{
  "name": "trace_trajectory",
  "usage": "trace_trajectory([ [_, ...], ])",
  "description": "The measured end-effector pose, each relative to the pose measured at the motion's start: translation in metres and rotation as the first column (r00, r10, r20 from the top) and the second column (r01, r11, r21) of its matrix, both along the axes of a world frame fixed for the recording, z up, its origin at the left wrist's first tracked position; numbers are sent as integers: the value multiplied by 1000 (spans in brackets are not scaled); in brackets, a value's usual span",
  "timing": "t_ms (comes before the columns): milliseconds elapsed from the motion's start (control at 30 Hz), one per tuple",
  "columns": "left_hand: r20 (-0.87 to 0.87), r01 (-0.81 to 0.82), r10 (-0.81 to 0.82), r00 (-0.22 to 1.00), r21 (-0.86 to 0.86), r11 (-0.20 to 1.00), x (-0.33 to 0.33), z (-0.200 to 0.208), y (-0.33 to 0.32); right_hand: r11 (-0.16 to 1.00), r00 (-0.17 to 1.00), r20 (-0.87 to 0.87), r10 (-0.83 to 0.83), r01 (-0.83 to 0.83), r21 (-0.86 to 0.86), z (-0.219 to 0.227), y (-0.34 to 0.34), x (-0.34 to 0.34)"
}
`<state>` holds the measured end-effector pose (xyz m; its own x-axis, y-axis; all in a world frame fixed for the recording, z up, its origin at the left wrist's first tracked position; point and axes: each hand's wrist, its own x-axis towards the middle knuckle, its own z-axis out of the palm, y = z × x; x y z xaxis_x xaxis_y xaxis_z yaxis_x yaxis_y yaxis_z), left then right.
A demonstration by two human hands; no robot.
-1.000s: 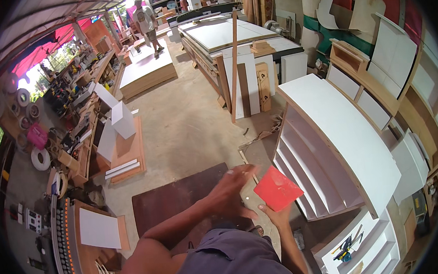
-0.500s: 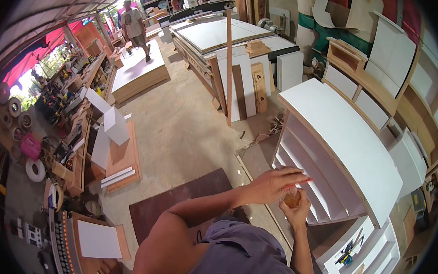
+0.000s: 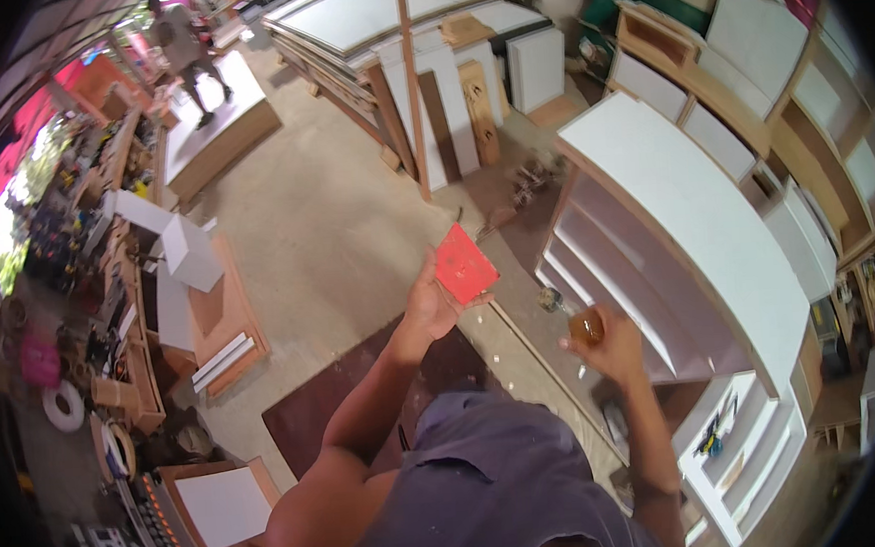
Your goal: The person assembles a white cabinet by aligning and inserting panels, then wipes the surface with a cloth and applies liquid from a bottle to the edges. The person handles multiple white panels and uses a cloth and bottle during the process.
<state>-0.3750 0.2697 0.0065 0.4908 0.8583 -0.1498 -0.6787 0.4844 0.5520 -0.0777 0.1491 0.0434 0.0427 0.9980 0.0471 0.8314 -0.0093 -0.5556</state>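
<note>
My left hand (image 3: 433, 304) is raised over the floor, its fingers under a flat red square piece (image 3: 464, 264) with pale smudges; its exact kind I cannot make out. To the right, my right hand (image 3: 617, 345) grips a small clear cup of amber-brown contents (image 3: 586, 328). The cup is held in front of the open shelves of a white cabinet (image 3: 680, 219). The red piece and the cup are well apart.
A small roundish object (image 3: 549, 299) stands by the cabinet. Tools (image 3: 710, 442) lie on a white shelf frame (image 3: 750, 475) at lower right. A dark red board (image 3: 364, 388) lies on the floor. Farther off, a person (image 3: 184, 58) is on a stack of white panels (image 3: 223, 116).
My hands have separated: the left moved up and left with the red piece, the right shifted slightly right and up with the cup. The view has shifted, and the person looks farther left.
</note>
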Motion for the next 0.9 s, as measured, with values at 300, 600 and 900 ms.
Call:
trace_trajectory([
  [300,127,189,-172,977,-136,972,27,-25,2,967,717,658,230,-245,-72,96,96,-17],
  [600,250,246,-198,948,-177,953,45,-28,10,960,594,763,255,-247,-129,112,106,-20],
  [900,246,293,-242,938,-194,936,57,-34,9,970,588,772,240,-171,-171,111,95,-10],
])
